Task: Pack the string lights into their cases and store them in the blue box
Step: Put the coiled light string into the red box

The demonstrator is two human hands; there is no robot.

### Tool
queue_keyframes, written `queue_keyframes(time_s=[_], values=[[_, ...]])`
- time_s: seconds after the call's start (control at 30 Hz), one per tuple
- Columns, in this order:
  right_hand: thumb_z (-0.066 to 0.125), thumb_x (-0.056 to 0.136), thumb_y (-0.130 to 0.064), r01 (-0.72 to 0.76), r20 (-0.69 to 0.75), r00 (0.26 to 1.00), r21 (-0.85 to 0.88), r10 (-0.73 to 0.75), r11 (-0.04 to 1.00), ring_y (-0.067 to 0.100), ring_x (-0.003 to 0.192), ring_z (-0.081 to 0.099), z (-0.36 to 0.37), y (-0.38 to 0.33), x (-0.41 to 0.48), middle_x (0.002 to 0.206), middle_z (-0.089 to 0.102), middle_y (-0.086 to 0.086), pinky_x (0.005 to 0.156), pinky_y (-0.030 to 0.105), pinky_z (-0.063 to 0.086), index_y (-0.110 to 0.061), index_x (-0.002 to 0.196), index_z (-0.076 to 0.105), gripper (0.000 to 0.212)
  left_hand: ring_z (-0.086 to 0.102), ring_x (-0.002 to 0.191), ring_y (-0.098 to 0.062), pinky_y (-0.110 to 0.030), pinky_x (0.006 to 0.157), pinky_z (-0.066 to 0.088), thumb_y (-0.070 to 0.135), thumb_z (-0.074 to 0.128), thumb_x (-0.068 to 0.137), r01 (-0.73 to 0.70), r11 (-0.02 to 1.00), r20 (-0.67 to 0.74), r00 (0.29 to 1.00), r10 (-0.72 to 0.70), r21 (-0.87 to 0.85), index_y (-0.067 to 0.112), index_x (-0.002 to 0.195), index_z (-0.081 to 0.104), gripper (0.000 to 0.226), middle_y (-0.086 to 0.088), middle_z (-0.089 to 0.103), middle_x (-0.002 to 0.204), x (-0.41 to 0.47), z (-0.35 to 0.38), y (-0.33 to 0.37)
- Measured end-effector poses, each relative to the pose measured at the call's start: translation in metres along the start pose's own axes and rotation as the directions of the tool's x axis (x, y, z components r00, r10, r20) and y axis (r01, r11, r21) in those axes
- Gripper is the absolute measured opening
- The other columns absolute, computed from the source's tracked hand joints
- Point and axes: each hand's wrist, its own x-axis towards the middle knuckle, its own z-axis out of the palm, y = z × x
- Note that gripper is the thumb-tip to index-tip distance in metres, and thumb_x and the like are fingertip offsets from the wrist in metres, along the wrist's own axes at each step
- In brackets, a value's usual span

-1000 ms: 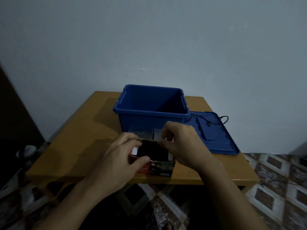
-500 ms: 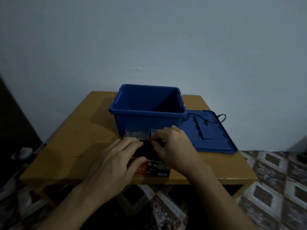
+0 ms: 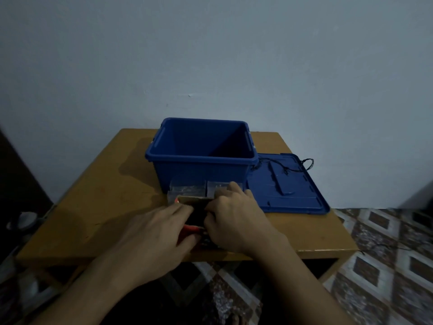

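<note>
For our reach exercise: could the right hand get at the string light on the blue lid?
Probably yes: the string light lies uncovered on the lid beside the right hand, which grips the case.

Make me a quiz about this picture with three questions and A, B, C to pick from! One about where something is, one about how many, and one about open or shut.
1. Where is the blue lid?
A) on top of the blue box
B) flat on the table, right of the box
C) under the table

2. How many hands touch the small carton?
A) none
B) one
C) two

3. How is the blue box?
A) open on top
B) shut with its lid
C) tipped on its side

Answers:
1 B: the lid lies on the table beside the box.
2 C: the left hand and the right hand both hold the carton.
3 A: you can see down between its walls.
</note>
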Motion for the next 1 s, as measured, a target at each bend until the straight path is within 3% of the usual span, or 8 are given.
queue_keyframes(time_s=[0.07, 0.17, 0.33, 0.5, 0.7, 0.83, 0.9, 1.0], values=[[0.037, 0.095, -0.039, 0.003, -0.016, 1.0, 0.021, -0.003, 1.0, 0.014, 0.092, 0.026, 0.002, 0.002, -0.001, 0.093, 0.043, -0.006, 0.08, 0.036, 0.029, -0.022, 0.093, 0.068, 0.036, 0.052, 0.089, -0.003, -0.022, 0.064, 0.044, 0.058, 0.042, 0.097, 0.009, 1.0, -0.022, 1.0, -0.009, -0.002, 0.04, 0.111, 0.045, 0.024, 0.02, 0.05, 0.106, 0.0, 0.0, 0.002], [0.027, 0.089, -0.04, 0.033, -0.069, 0.997, 0.077, -0.027, 0.997, 0.013, 0.085, 0.03, 0.006, 0.005, -0.001, 0.087, 0.048, -0.007, 0.078, 0.033, 0.036, -0.023, 0.096, 0.072, 0.049, 0.051, 0.095, -0.001, -0.018, 0.067, 0.044, 0.051, 0.048, 0.098, -0.006, 0.999, -0.078, 0.997, 0.002, -0.053, 0.03, 0.111, 0.061, 0.028, 0.02, 0.043, 0.128, 0.001, 0.011, -0.001], [0.048, 0.093, -0.027, 0.02, -0.168, 0.986, 0.204, 0.015, 0.979, 0.014, 0.085, 0.045, 0.006, 0.01, -0.005, 0.088, 0.061, -0.001, 0.078, 0.032, 0.045, -0.017, 0.093, 0.074, 0.028, 0.056, 0.084, -0.003, -0.01, 0.063, 0.039, 0.042, 0.058, 0.095, 0.009, 0.993, -0.167, 0.985, -0.029, -0.118, 0.024, 0.115, 0.065, 0.028, 0.016, 0.041, 0.137, -0.001, 0.021, -0.001], [0.051, 0.098, -0.027, 0.037, -0.187, 0.982, 0.192, 0.0, 0.981, 0.013, 0.087, 0.047, 0.006, 0.012, -0.006, 0.091, 0.063, -0.001, 0.077, 0.024, 0.04, -0.015, 0.094, 0.072, 0.024, 0.062, 0.11, -0.009, -0.029, 0.075, 0.055, 0.045, 0.058, 0.094, -0.007, 0.99, -0.195, 0.981, -0.02, -0.139, 0.027, 0.136, 0.053, 0.046, 0.016, 0.037, 0.152, 0.0, 0.022, 0.0], [0.052, 0.098, -0.03, 0.044, -0.185, 0.983, 0.252, 0.004, 0.967, 0.007, 0.091, 0.043, 0.005, 0.014, -0.009, 0.094, 0.059, -0.008, 0.078, 0.026, 0.04, -0.02, 0.099, 0.071, 0.021, 0.057, 0.103, -0.006, -0.018, 0.072, 0.042, 0.049, 0.066, 0.087, 0.082, 0.97, -0.218, 0.967, -0.133, -0.227, 0.035, 0.113, 0.047, 0.035, 0.02, 0.029, 0.143, 0.0, 0.022, 0.0], [0.053, 0.096, -0.028, 0.042, -0.207, 0.978, 0.305, 0.023, 0.952, 0.01, 0.09, 0.05, 0.003, 0.016, -0.012, 0.091, 0.064, -0.006, 0.079, 0.035, 0.047, -0.021, 0.095, 0.071, 0.019, 0.053, 0.108, -0.005, -0.016, 0.077, 0.042, 0.05, 0.072, 0.083, 0.096, 0.947, -0.188, 0.969, -0.159, -0.306, 0.041, 0.125, 0.039, 0.054, 0.023, 0.02, 0.147, -0.003, 0.023, 0.001], [0.055, 0.096, -0.027, 0.057, -0.227, 0.974, 0.355, 0.027, 0.933, 0.007, 0.087, 0.05, -0.001, 0.016, -0.014, 0.089, 0.064, -0.008, 0.077, 0.028, 0.045, -0.021, 0.093, 0.071, 0.018, 0.049, 0.118, -0.009, -0.021, 0.079, 0.044, 0.054, 0.072, 0.081, 0.112, 0.952, -0.19, 0.967, -0.17, -0.285, 0.043, 0.134, 0.033, 0.067, 0.022, 0.013, 0.155, -0.005, 0.02, 0.002], [0.057, 0.096, -0.026, 0.063, -0.264, 0.963, 0.404, 0.051, 0.912, 0.002, 0.085, 0.048, -0.007, 0.017, -0.02, 0.087, 0.065, -0.013, 0.073, 0.013, 0.036, -0.022, 0.092, 0.071, 0.015, 0.039, 0.122, 0.0, -0.019, 0.083, 0.04, 0.058, 0.069, 0.081, 0.065, 0.942, -0.347, 0.919, -0.184, -0.328, 0.029, 0.138, 0.039, 0.071, 0.014, 0.018, 0.157, -0.003, 0.011, 0.006]])
